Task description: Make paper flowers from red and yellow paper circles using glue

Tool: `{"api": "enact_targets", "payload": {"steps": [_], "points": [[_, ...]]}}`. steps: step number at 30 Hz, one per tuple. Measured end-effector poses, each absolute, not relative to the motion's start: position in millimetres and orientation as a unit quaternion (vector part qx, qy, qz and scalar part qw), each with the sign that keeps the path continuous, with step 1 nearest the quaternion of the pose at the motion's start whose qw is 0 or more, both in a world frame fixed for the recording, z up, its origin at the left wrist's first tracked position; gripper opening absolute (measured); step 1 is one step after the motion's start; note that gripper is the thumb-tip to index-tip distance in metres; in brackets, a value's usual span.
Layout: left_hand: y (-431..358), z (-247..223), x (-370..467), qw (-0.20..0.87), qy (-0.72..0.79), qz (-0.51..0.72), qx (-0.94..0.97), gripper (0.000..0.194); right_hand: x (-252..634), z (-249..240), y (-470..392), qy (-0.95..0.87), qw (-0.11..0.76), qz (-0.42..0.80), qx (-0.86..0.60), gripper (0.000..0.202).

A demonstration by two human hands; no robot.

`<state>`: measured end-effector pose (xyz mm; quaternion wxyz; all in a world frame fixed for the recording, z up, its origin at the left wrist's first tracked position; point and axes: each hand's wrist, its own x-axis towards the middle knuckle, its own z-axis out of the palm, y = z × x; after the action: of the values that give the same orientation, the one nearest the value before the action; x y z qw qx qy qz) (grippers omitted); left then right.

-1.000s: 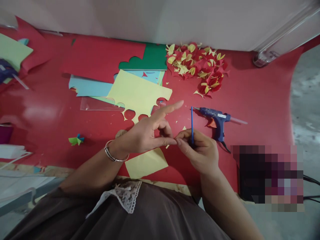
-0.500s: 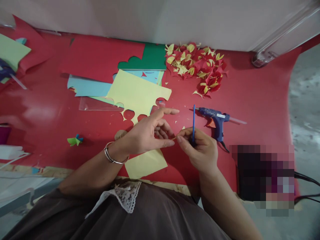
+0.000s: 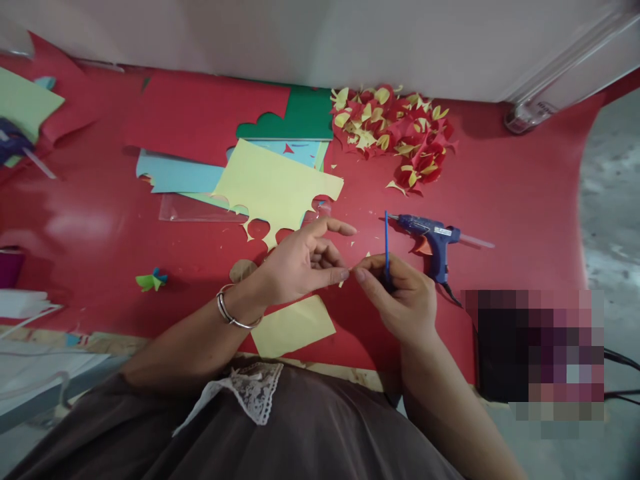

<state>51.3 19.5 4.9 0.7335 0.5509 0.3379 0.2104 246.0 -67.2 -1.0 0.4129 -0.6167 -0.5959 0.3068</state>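
My left hand [image 3: 305, 263] is above the middle of the table. Its thumb and fingers pinch a small yellow paper piece [image 3: 341, 284], mostly hidden, while the forefinger stretches out. My right hand [image 3: 397, 293] has its thumb and forefinger closed right against the left fingertips. A thin blue stick [image 3: 387, 241] stands up from the right hand's curled fingers; its lower end is hidden. Below the hands lies a pale yellow paper rectangle [image 3: 295, 327]. Just beyond the left hand is a yellow sheet [image 3: 270, 183] with round bites cut from its edge.
A blue glue gun [image 3: 433, 233] lies right of my hands. Red and yellow paper cuttings [image 3: 395, 133] are heaped at the back. Red paper [image 3: 205, 113] and a green pad [image 3: 310, 113] lie back left. A small green-and-blue paper shape [image 3: 151, 280] sits left. A brown disc [image 3: 243, 270] is beside my wrist.
My left fingers have tilted slightly, and the small yellow piece now shows below the thumb. The blue stick has shifted a little to the left. The glue gun and paper sheets are unmoved.
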Motion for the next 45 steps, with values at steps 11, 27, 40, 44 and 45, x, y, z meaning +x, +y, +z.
{"api": "enact_targets", "payload": {"steps": [11, 27, 40, 44, 45], "points": [[29, 2, 45, 0.753, 0.38, 0.201, 0.499, 0.022, 254, -8, -65, -0.725, 0.294, 0.279, -0.557, 0.043], [31, 5, 43, 0.745, 0.372, 0.165, 0.528, 0.023, 255, -17, -66, -0.77, 0.248, 0.275, -0.52, 0.035], [34, -1, 39, 0.746, 0.256, 0.177, 0.589, 0.011, 254, -18, -66, -0.767, 0.246, 0.263, -0.531, 0.037], [34, -2, 38, 0.735, 0.263, 0.199, 0.593, 0.023, 253, -17, -65, -0.753, 0.274, 0.262, -0.538, 0.039], [34, -2, 38, 0.733, 0.262, 0.205, 0.593, 0.027, 253, -17, -65, -0.744, 0.287, 0.264, -0.542, 0.04]]}}
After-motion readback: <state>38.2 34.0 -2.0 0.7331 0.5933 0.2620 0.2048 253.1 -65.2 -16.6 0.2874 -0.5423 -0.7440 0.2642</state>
